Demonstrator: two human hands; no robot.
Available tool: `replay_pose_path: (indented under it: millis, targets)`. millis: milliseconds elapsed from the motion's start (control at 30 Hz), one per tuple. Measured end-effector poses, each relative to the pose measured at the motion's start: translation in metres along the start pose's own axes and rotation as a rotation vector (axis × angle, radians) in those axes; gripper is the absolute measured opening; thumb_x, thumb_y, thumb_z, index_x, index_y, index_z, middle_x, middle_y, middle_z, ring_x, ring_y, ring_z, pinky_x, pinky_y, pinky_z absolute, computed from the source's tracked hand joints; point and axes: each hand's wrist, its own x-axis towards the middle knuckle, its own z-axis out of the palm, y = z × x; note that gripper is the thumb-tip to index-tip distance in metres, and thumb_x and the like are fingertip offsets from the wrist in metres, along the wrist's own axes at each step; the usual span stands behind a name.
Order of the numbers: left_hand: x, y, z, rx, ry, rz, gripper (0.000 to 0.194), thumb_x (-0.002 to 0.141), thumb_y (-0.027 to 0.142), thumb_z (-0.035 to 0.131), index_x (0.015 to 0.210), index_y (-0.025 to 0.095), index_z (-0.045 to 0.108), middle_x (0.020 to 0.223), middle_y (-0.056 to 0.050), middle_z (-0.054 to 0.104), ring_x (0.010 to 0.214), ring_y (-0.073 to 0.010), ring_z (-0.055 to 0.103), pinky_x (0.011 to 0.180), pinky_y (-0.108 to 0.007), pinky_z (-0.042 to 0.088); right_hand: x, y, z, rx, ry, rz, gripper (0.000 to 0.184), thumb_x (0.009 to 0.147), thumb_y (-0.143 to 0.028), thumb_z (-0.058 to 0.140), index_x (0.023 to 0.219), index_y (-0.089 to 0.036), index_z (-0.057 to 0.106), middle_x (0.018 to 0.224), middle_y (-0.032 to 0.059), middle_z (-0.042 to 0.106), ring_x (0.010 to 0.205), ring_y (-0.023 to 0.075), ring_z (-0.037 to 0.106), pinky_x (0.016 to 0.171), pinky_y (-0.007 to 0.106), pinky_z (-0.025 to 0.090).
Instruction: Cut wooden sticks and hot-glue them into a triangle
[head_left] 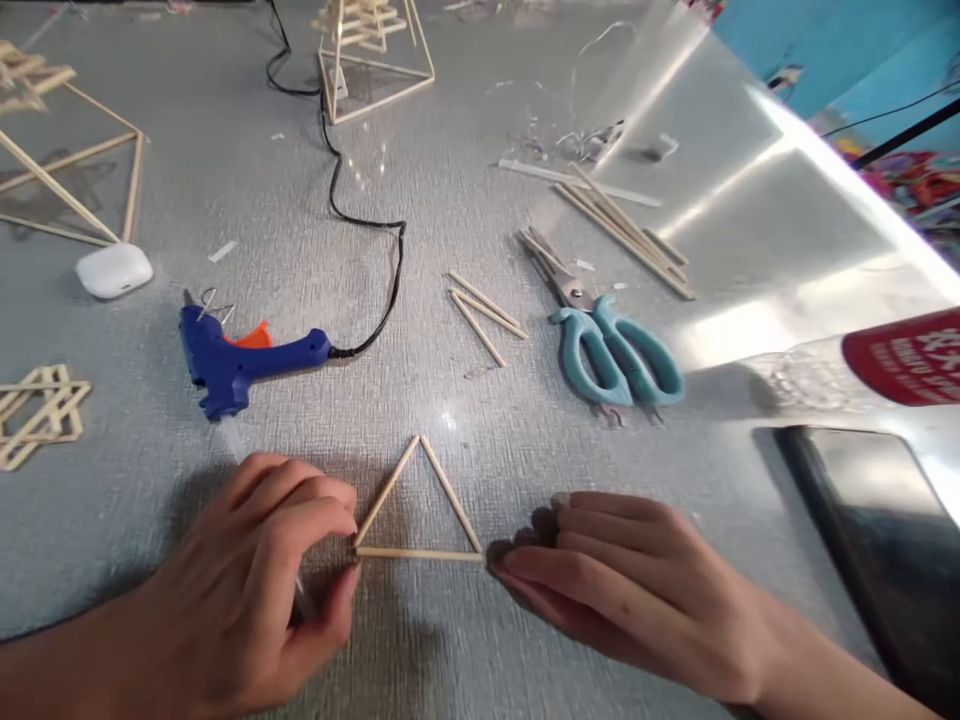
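Note:
Three short wooden sticks [420, 553] lie on the table as a triangle, with a small gap visible at the top. At its left corner is my left hand [277, 560], thumb and index finger apart on either side of the stick ends; whether they touch is unclear. My right hand [630, 580] rests just off the right corner, fingers loosely bent and holding nothing. Beyond my left hand lies a blue glue gun [255, 365] with an orange trigger. A clear glue stick [232, 440] runs from it, partly hidden by that hand.
Light-blue scissors [619, 350] lie beside several short sticks [484, 310]. Longer sticks [622, 225] are behind. Stick frames [375, 100] stand at the back; a star-shaped one [45, 410] lies left. A white case [115, 271], black cord [401, 260], phone [862, 500] and red-labelled bottle [907, 355] surround.

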Motion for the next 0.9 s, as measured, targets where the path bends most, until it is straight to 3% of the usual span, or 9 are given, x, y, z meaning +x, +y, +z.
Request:
replay_pose_path:
  millis: [667,900]
  targets:
    - [-0.0001,0.0003,0.0008,-0.05,-0.022,-0.087,0.041,0.082,0.006,0.06,0.114,0.023,0.041,0.099,-0.003,0.066,0.087,-0.0195,0.061,0.082,-0.046,0.047,0.0057,0.0,0.0018,-0.022,-0.011,0.021,0.023,0.088,-0.002,0.067,0.11,-0.008,0.064,0.072,0.0013,0.065,0.059,0.0126,0.052,0.054,0.032,0.038]
    - [-0.0001,0.0003,0.0002,-0.036,-0.024,-0.067,0.041,0.081,0.003,0.062,0.112,0.019,0.041,0.098,-0.003,0.065,0.087,-0.0182,0.06,0.082,-0.044,0.046,0.0054,-0.002,0.0025,-0.013,0.001,0.057,0.021,0.088,-0.003,0.068,0.108,-0.009,0.065,0.072,0.0013,0.065,0.058,0.0118,0.051,0.053,0.032,0.037]
